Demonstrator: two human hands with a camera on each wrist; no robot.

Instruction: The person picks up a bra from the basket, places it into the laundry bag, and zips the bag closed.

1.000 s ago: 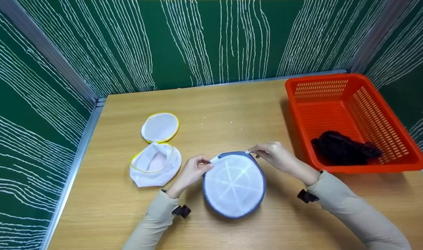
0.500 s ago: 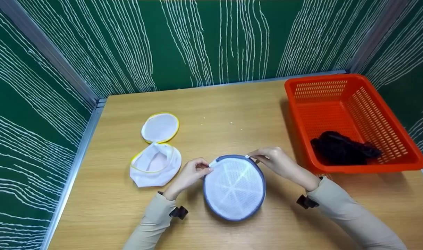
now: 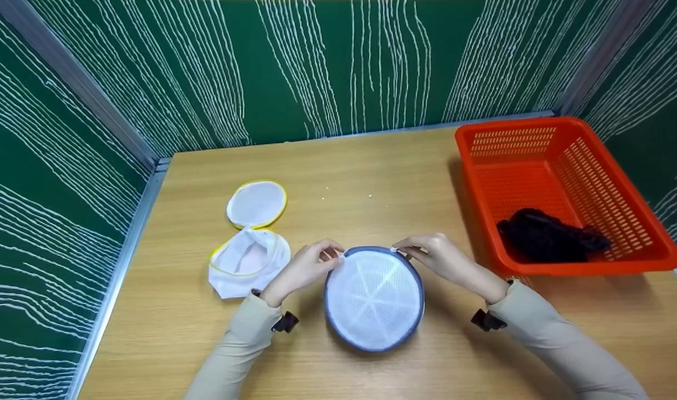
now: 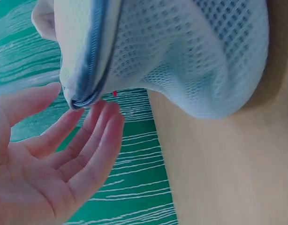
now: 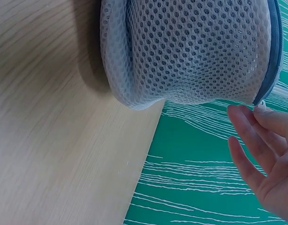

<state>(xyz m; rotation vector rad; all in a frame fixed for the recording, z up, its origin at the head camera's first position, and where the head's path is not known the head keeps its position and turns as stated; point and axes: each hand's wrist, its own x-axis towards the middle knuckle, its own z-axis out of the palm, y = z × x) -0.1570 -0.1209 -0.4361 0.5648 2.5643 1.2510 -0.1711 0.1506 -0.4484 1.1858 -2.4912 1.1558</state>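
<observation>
Wood-grained table (image 3: 449,366) beneath a round white mesh bag (image 3: 375,300), blue-rimmed.

Upright white mesh bag (image 3: 375,300), blue-rimmed

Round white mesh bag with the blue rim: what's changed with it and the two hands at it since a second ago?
The left hand has shifted up along the rim of the mesh bag, slightly nearer the right hand. Nothing was visibly taken up or let go. The yellow-edged bag, orange-red basket and dark cloth stayed put.
</observation>
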